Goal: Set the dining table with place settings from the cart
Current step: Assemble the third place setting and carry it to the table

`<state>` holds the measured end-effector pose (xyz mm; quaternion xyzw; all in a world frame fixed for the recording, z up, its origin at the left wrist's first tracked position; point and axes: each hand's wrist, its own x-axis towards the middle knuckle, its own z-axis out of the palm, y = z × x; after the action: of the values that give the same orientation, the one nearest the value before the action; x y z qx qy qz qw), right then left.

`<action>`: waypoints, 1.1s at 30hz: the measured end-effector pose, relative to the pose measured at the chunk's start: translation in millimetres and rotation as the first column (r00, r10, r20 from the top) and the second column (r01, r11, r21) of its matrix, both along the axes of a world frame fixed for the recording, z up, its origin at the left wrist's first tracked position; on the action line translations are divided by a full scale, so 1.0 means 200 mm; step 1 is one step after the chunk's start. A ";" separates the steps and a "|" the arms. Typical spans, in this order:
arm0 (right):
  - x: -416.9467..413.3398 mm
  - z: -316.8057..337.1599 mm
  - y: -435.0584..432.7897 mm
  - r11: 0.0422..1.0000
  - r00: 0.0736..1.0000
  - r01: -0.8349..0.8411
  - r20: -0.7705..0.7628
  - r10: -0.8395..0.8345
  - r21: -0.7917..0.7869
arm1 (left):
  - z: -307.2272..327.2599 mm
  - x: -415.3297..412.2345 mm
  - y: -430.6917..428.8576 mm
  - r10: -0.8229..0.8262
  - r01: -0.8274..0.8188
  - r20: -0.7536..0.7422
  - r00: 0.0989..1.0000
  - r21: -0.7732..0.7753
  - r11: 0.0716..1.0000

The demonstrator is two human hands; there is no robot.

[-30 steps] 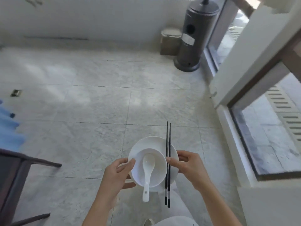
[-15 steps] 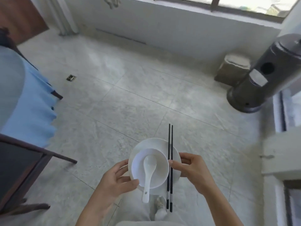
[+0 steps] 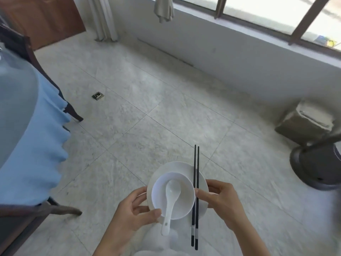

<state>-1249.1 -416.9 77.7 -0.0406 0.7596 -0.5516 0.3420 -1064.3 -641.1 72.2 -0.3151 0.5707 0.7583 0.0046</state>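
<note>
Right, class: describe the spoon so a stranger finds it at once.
The left hand and right hand hold a white plate over the floor. The bowl on it holds the spoon. Unlike the black chopsticks alongside, it is white, its handle overhanging the rim.

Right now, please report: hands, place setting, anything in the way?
Left hand grips plate, thumb on bowl rim. Right hand pinches chopsticks against plate. Spoon in bowl. Chair by table, left.

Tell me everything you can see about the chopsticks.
The chopsticks are a pair of thin black sticks with pale bands near their thicker near ends. They lie side by side, parallel, across the right side of the white plate, just right of the bowl, with their tips pointing away from the person. The thumb of the right hand presses them onto the plate.
</note>
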 end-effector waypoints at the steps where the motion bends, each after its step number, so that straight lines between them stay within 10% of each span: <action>1: -0.11 0.02 -0.09 1.000 1.000 -0.012 -0.001 0.012 0.001 | 0.02 -0.10 -0.08 0.010 -0.010 -0.003 1.000 0.002 1.000; 33: -3.15 0.11 -3.60 0.848 0.848 -0.529 -0.031 0.529 -0.033 | 0.10 -2.74 -2.95 0.603 -0.602 -0.018 0.798 0.030 0.798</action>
<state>-1879.8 -1137.7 99.7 -0.2606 0.7113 -0.4510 0.4719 -1612.9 -1231.6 91.3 -0.4701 0.4324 0.7309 -0.2405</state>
